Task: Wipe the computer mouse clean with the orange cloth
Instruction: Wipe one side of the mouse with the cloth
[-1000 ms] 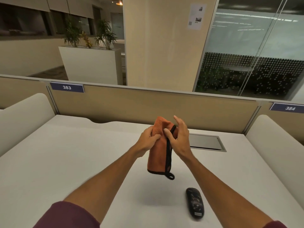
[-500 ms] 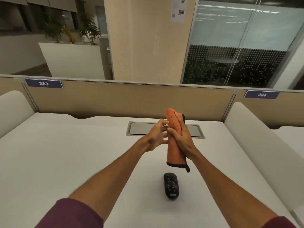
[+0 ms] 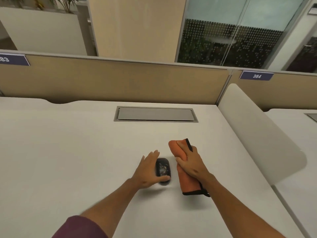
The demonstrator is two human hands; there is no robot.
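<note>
A black computer mouse (image 3: 162, 170) with pale smudges on its top lies on the white desk (image 3: 68, 152). My left hand (image 3: 148, 170) is spread around its left side, fingers apart, with the thumb touching its near end. Just to the right, my right hand (image 3: 190, 164) is closed around the folded orange cloth (image 3: 186, 182), which has a black edge and a small black loop. The cloth hangs down beside the mouse, apart from it.
A grey cable flap (image 3: 155, 114) is set into the desk behind the hands. A beige partition (image 3: 120, 83) runs along the back, and a white curved divider (image 3: 260, 131) stands at the right edge.
My left hand let go of the cloth and dropped to the mouse. My right hand lowered the cloth to the mouse's right. The camera tilted down.
</note>
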